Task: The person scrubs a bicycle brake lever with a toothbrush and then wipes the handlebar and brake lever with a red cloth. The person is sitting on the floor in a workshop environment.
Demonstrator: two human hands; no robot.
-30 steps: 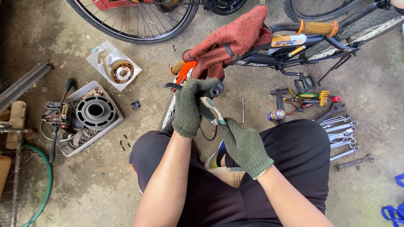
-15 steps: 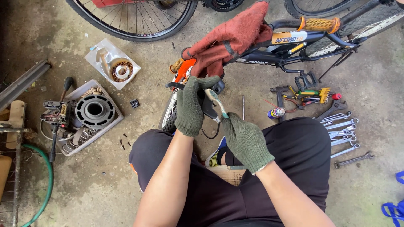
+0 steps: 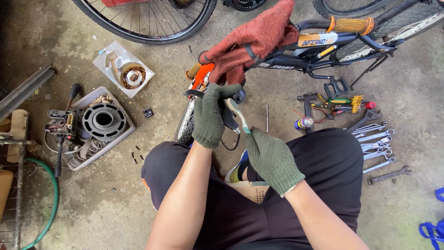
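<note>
Two hands in green knit gloves are seen at the centre of the frame, above the black-trousered knees of a seated person. The left hand (image 3: 210, 115) is closed around a black part at the bicycle handlebar end (image 3: 233, 99), just below the orange grip (image 3: 200, 76); what exactly lies inside the fist cannot be told. The right hand (image 3: 273, 159) is clenched on the handle of a slim pale tool (image 3: 237, 112), which is angled up and left so that its tip lies close against the left glove. A red rag (image 3: 252, 39) is draped over the handlebar, directly above the hands. The bicycle frame (image 3: 319, 51) is laid across the upper right, with a second orange grip (image 3: 349, 24) near the top edge. A spoked wheel (image 3: 148, 21) is noted at the upper left. On the concrete floor at the left, a grey tray (image 3: 122, 134) holding a black ribbed drum (image 3: 104, 120) is recorded, with a clear bag holding a coil (image 3: 125, 69) above it. At the right, a row of spanners (image 3: 377, 146), a small spray can (image 3: 304, 123) and a bit set (image 3: 344, 103) are laid out. A green hose (image 3: 48, 185) is seen curving at the lower left.
</note>
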